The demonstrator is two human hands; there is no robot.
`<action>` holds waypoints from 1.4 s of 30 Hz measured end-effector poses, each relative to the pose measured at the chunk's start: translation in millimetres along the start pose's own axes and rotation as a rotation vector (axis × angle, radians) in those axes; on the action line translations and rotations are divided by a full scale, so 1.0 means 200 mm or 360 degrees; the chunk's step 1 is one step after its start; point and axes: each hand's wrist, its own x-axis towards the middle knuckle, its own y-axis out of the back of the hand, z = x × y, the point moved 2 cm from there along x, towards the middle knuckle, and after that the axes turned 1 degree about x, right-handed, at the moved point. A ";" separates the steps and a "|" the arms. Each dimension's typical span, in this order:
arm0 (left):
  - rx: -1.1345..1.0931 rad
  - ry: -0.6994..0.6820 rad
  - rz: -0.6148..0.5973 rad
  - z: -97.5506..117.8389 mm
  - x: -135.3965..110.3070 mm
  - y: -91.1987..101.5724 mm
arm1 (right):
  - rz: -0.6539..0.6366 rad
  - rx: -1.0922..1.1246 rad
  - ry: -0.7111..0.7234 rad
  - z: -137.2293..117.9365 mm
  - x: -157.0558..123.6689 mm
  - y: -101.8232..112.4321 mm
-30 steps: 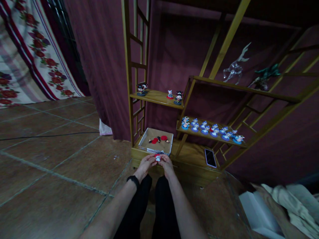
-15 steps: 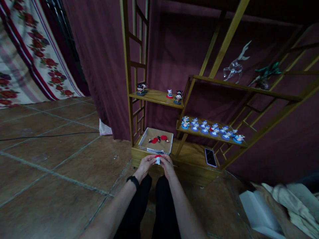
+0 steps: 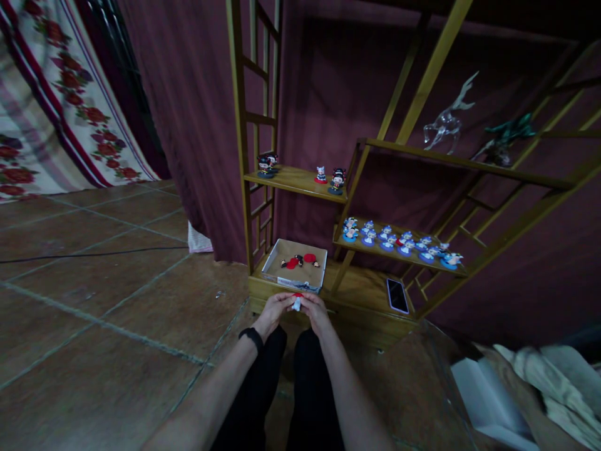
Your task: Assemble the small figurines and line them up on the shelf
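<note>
A small red-and-white figurine (image 3: 296, 302) is pinched between the fingertips of my left hand (image 3: 273, 311) and my right hand (image 3: 315, 311), just above my knees. Both hands are closed on it, in front of the wooden shelf unit. Right behind my hands, on the lowest board, stands a shallow cardboard box (image 3: 282, 274) with red and black figurine pieces (image 3: 298, 260) lying in it. A black band is on my left wrist.
The wooden shelf (image 3: 300, 182) carries three small figurines. A lower board holds a row of several blue-based figurines (image 3: 399, 243). A phone (image 3: 397, 295) lies on the bottom board. A glass deer (image 3: 446, 123) stands higher up. Cloth and white paper (image 3: 488, 401) lie at right.
My hands have stayed together on the figurine and turned it a little; the white part now points down. The view shifted slightly.
</note>
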 end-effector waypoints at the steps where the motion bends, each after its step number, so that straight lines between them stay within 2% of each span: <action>1: 0.0003 0.0018 0.0009 0.00 0.00 0.00 | -0.0003 -0.0010 -0.0018 0.00 0.00 0.00; 7: 0.0032 0.0149 0.0014 -0.04 0.04 0.02 | 0.0084 -0.0038 -0.0150 0.02 0.02 0.00; 11: 0.0010 0.0204 0.0053 -0.05 0.04 0.02 | 0.0129 -0.0046 -0.0151 0.04 0.03 0.00; 18: -0.0095 0.0193 -0.0083 -0.03 0.03 0.01 | 0.0206 0.0000 -0.0104 0.02 0.03 -0.01; 22: -0.0126 0.0142 -0.0021 -0.03 0.05 0.02 | 0.0153 0.0026 -0.0133 0.01 0.02 -0.02; 27: -0.0147 0.0076 0.0045 -0.03 0.06 0.02 | -0.0008 0.0013 -0.0131 -0.01 0.00 -0.04; 38: -0.0051 -0.0028 0.0087 -0.03 0.03 0.02 | -0.0033 0.0014 -0.0064 -0.01 -0.02 -0.06; 42: -0.0083 -0.0010 0.0019 -0.03 0.04 0.03 | -0.0018 0.0102 -0.0006 -0.02 -0.03 -0.07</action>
